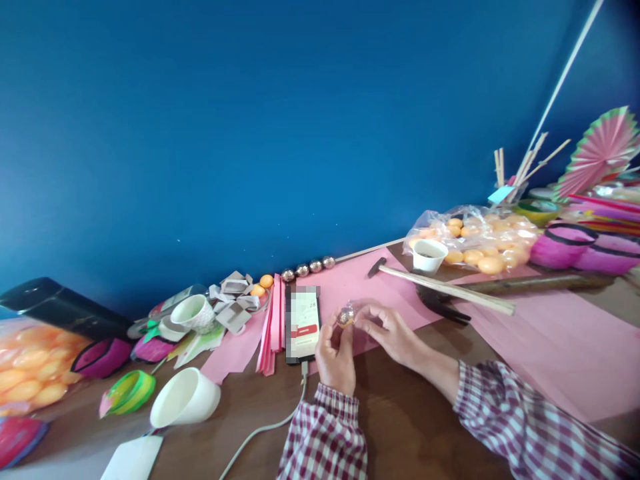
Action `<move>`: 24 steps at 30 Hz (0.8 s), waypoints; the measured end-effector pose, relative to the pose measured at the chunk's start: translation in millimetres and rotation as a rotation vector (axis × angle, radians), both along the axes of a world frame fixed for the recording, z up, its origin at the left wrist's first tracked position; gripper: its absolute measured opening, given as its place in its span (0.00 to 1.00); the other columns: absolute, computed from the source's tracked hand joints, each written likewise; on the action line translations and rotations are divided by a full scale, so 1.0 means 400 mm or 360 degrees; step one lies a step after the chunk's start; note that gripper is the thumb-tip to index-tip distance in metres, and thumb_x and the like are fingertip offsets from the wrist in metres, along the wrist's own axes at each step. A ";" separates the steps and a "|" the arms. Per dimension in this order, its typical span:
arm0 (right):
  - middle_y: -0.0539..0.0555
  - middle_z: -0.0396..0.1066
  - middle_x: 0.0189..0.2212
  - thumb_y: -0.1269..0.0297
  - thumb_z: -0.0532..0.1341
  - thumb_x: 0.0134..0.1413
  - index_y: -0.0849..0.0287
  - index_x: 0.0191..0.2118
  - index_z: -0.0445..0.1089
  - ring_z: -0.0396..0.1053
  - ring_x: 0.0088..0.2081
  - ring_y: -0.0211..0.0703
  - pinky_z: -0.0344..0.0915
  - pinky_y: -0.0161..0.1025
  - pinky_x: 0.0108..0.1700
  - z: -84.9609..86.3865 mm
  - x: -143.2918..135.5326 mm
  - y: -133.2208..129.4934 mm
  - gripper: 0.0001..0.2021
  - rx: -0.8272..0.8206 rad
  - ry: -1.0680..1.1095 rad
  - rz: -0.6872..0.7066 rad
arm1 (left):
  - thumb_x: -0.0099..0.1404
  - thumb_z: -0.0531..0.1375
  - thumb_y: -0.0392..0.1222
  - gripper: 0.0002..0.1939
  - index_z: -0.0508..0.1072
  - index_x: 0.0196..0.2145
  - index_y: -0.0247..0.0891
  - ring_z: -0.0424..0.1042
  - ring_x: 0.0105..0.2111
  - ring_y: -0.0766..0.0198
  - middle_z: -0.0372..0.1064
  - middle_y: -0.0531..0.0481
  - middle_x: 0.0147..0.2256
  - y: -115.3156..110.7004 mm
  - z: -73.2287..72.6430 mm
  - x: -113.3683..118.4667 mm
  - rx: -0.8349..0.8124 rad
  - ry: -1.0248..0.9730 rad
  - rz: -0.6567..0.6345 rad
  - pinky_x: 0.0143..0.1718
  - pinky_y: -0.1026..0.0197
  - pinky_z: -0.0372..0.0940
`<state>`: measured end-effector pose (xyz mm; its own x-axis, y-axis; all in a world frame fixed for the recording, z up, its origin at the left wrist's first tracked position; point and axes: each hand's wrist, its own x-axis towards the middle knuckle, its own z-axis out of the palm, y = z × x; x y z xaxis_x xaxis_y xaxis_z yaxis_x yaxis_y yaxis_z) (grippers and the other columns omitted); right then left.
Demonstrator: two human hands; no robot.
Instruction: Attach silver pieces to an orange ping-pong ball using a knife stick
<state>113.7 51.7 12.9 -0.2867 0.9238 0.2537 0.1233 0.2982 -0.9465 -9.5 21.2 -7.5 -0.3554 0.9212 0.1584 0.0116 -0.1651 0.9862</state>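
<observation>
Just above the table, my left hand [336, 353] pinches a small shiny silver ball [346, 315] between thumb and fingers. My right hand [390, 331] is closed at the ball's right side, thumb and index fingertip together; whatever sits between those tips is too small to make out. A phone [304, 327] with a lit screen lies beside my left hand, a white cable [270, 425] running from its lower end. Pink paper [367, 283] lies beyond my hands. Several similar silver balls [315, 267] line up along the wall.
To the right lie a hammer [450, 288] and a plastic bag of orange balls [493, 263], with a small white cup [430, 255] by it. Left are a white cup [185, 399], folded pink strips [273, 327] and grey cardboard pieces [234, 303]. A blue wall [300, 133] closes the back.
</observation>
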 end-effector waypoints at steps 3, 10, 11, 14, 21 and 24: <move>0.55 0.67 0.41 0.64 0.56 0.51 0.60 0.28 0.67 0.63 0.46 0.44 0.57 0.41 0.48 -0.004 -0.001 0.000 0.06 0.0004 0.0007 0.0009 | 0.53 0.60 0.43 0.20 0.69 0.44 0.36 0.66 0.46 0.55 0.68 0.41 0.45 0.001 -0.003 0.000 0.0034 0.0003 0.0015 0.48 0.52 0.60; 0.55 0.66 0.44 0.63 0.56 0.52 0.60 0.27 0.67 0.62 0.48 0.44 0.56 0.42 0.49 0.000 0.000 -0.001 0.07 0.0005 0.0018 0.0043 | 0.54 0.59 0.42 0.18 0.69 0.44 0.35 0.66 0.47 0.55 0.67 0.41 0.46 -0.001 -0.001 0.000 0.0034 0.0025 0.0003 0.49 0.51 0.59; 0.56 0.66 0.44 0.64 0.56 0.52 0.60 0.27 0.67 0.61 0.48 0.44 0.55 0.42 0.50 0.001 0.000 -0.001 0.07 0.0011 0.0023 0.0046 | 0.54 0.59 0.42 0.18 0.69 0.44 0.35 0.66 0.47 0.55 0.67 0.40 0.46 -0.001 0.000 0.000 0.0034 0.0030 0.0005 0.49 0.51 0.59; 0.56 0.66 0.44 0.65 0.56 0.52 0.60 0.27 0.67 0.61 0.49 0.44 0.55 0.42 0.51 0.002 -0.001 -0.002 0.06 0.0007 0.0026 0.0065 | 0.54 0.59 0.42 0.19 0.69 0.44 0.36 0.66 0.47 0.55 0.68 0.41 0.45 -0.001 0.002 0.000 0.0041 0.0033 0.0011 0.49 0.52 0.59; 0.55 0.68 0.41 0.65 0.55 0.53 0.60 0.28 0.66 0.62 0.48 0.43 0.56 0.41 0.50 0.007 -0.001 -0.004 0.06 -0.0017 0.0034 0.0078 | 0.53 0.60 0.43 0.19 0.69 0.43 0.35 0.67 0.46 0.55 0.69 0.41 0.44 -0.004 0.007 0.001 0.0035 0.0010 0.0033 0.48 0.52 0.60; 0.55 0.68 0.38 0.63 0.55 0.52 0.60 0.28 0.66 0.63 0.44 0.43 0.58 0.41 0.47 0.011 0.000 -0.006 0.07 -0.0039 0.0022 0.0070 | 0.53 0.60 0.43 0.19 0.69 0.44 0.36 0.67 0.46 0.55 0.69 0.41 0.44 -0.004 0.006 0.001 0.0030 0.0003 0.0018 0.48 0.52 0.60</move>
